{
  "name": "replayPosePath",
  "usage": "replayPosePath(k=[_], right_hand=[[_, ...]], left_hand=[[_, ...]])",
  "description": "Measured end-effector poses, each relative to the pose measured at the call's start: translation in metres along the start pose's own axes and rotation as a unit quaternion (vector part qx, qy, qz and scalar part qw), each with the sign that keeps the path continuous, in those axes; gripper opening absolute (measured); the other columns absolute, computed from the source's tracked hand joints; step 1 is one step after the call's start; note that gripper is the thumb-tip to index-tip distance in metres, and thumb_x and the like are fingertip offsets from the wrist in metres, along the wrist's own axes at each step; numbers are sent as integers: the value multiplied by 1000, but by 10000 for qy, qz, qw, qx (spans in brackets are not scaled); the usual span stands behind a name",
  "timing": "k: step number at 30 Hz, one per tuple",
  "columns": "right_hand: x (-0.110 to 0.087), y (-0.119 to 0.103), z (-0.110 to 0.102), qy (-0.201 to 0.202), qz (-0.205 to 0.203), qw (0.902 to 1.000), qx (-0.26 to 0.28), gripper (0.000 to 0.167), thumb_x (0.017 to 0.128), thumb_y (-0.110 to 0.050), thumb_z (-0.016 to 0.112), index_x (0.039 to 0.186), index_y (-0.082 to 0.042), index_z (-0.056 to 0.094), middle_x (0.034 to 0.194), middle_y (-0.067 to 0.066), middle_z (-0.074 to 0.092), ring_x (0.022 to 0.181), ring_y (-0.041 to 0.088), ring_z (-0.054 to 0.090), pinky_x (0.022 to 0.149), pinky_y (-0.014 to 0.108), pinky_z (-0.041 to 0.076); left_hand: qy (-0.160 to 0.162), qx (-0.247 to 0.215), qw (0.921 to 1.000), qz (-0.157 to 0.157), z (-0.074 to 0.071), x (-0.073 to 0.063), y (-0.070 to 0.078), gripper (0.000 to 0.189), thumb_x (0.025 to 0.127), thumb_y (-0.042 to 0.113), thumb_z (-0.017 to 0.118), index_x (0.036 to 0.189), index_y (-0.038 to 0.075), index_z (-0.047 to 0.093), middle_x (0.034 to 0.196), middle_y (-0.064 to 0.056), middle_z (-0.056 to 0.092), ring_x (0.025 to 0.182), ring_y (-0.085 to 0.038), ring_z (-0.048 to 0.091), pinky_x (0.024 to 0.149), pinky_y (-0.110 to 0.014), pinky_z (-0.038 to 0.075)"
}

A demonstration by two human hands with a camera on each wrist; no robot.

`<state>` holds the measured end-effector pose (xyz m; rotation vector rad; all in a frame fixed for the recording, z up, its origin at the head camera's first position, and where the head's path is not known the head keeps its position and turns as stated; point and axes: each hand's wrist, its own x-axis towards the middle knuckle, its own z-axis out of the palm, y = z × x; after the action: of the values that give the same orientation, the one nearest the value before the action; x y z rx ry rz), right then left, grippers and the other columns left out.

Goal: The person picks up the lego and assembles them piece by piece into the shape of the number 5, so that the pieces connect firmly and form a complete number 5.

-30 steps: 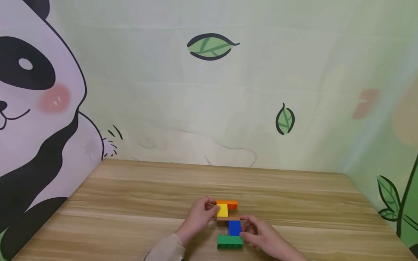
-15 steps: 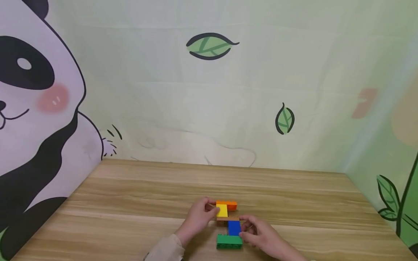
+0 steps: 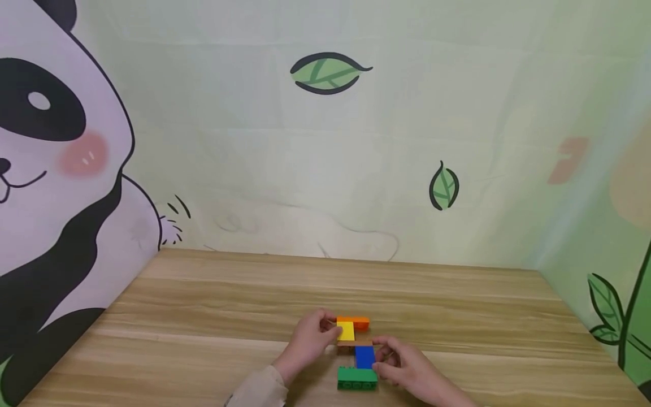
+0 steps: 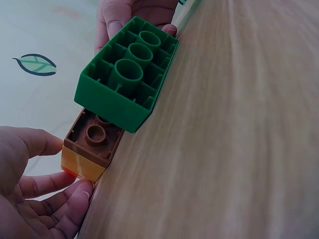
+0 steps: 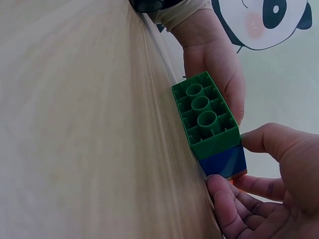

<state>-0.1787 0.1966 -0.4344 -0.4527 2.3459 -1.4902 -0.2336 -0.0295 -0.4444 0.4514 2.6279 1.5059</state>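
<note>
A zigzag stack of joined toy building bricks lies on its side at the table's front middle. From far to near run an orange brick, a yellow brick, a brown brick, a blue brick and a green brick. The green brick's hollow underside faces the person. My left hand pinches the yellow brick from the left, with the index finger by the orange one. From the right, my right hand grips the blue brick, thumb near the green brick's corner.
The wood-grain table spreads around the stack. Behind it stands a pale green backdrop with printed leaves, and a printed panda covers the left side.
The stack's far end, with the orange and yellow bricks, has come slightly nearer the person. Both hands keep almost the same place and grip.
</note>
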Motion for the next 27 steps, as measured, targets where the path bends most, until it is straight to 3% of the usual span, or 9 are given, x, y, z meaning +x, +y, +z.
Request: replayPosePath(k=[10,27], right_hand=[[0,2,1,36,32,10000,-18,52,94,-22,61,132,9,44,102,9,61,75,10,56,57,22,49],[-1,3,1,170,-73,9998,-89,51,93,-21,61,133,7,45,102,9,61,74,9,55,57,21,48]], left_hand=[[-55,-149,9999,-38,-1,-1,0,30,89,17,66,111,-2,61,96,-10,65,88,-19,58,77,-36,53],[-53,-216,9998,-6,-6,0,4,29,89,19,66,110,-1,61,94,-10,65,81,-17,57,65,-27,50]])
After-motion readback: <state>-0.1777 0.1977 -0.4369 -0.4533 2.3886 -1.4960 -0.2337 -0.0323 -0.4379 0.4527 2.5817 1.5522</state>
